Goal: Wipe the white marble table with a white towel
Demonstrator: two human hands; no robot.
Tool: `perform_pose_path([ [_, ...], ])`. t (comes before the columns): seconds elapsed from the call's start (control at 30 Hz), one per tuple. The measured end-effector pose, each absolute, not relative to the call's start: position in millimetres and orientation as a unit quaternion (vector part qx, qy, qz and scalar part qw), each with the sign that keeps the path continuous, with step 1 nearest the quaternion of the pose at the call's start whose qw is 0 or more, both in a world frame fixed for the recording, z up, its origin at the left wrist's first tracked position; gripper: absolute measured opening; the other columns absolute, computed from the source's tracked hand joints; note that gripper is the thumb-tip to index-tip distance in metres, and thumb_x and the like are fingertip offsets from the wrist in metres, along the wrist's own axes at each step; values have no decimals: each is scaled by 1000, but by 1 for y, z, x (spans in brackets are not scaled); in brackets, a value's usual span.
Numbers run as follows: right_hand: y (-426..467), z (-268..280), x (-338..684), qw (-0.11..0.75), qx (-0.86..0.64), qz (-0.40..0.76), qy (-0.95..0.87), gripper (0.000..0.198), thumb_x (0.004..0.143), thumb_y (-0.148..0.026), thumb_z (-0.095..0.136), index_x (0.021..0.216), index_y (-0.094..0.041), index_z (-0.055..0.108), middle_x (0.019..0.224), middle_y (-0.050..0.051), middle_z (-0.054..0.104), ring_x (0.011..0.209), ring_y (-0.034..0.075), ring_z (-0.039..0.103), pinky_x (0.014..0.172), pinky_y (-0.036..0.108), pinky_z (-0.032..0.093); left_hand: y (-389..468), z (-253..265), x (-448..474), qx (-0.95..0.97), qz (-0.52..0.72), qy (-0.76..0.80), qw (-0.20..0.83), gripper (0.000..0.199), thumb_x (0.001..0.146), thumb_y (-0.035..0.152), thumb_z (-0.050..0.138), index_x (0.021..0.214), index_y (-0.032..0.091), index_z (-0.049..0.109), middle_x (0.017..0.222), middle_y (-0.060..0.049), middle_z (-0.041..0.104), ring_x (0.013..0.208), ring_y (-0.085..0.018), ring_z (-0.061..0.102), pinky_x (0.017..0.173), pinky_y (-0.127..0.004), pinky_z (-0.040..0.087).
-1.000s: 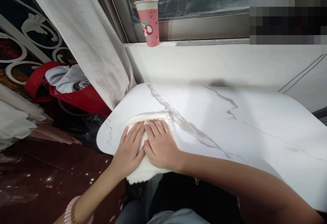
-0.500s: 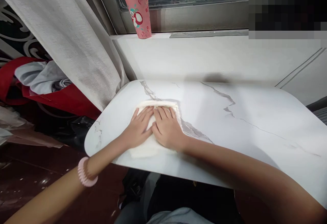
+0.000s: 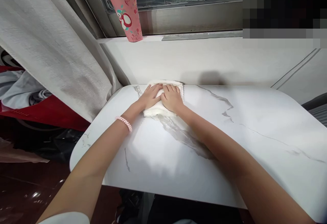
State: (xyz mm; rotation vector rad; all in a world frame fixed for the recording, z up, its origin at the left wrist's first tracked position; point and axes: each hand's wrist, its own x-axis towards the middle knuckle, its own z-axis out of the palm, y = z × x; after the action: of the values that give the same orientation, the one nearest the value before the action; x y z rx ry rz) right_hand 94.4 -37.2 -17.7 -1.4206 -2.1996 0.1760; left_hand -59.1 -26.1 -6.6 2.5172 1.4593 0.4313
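A cream-white cloth (image 3: 161, 110) lies spread at the far edge of the white marble-patterned table (image 3: 153, 155), close to the wall. My left hand (image 3: 150, 96) rests flat on its left part, fingers stretched forward. Beside it, my right hand (image 3: 172, 98) presses flat on the cloth's right part, with the fingers also stretched out. The two hands nearly meet at the thumbs, and both palms are hidden against the cloth. A pink coiled band (image 3: 124, 123) circles my left wrist.
A tall pink paper cup (image 3: 127, 14) stands on the window sill (image 3: 201, 37) behind the table. On the left hangs a light grey curtain (image 3: 63, 46), beside a red bag (image 3: 56, 113) with clothes in it. The wall (image 3: 178, 58) borders the table's far side.
Both hands and the cloth have slid away from me, from the near middle of the table to its far edge. My arms reach further out, and the view has shifted slightly.
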Motion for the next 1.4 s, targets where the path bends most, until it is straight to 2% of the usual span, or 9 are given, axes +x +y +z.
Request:
perform_pose_path([
  [0.37,-18,-22,113,271,-528,59,-803,42,95,-15,31,131,-9,53,137,14,56,129,25,45,115,43,22,-9,-11,-37,848,156,501,77,52,95,43,33,140,17,40,153,-11,40,144,-24,30,120,-52,11],
  [0.77,-63,-22,145,276,-551,37,-786,46,94,-15,29,133,-7,52,139,15,54,130,27,44,115,45,21,-44,-11,-4,863,136,484,53,50,97,38,32,142,18,39,154,-9,38,145,-20,29,121,-48,11],
  [1.07,-141,-22,165,270,-521,34,-809,48,95,-21,30,136,-5,50,141,16,53,133,28,42,117,48,21,-131,-11,9,865,129,484,35,53,98,36,29,145,13,38,155,-13,37,146,-23,27,122,-50,12],
  [1.2,-185,-21,174,273,-481,38,-832,49,96,-22,30,136,-4,51,141,16,53,133,28,42,118,48,22,-186,-11,12,858,122,498,13,56,99,37,26,145,7,37,155,-17,36,146,-26,27,121,-53,14],
  [1.4,-235,-16,187,232,-443,53,-864,51,96,-25,32,138,-2,49,145,18,49,136,30,39,119,52,22,-246,-14,21,863,114,491,-40,56,100,33,24,144,2,38,154,-20,36,146,-29,27,120,-57,18],
])
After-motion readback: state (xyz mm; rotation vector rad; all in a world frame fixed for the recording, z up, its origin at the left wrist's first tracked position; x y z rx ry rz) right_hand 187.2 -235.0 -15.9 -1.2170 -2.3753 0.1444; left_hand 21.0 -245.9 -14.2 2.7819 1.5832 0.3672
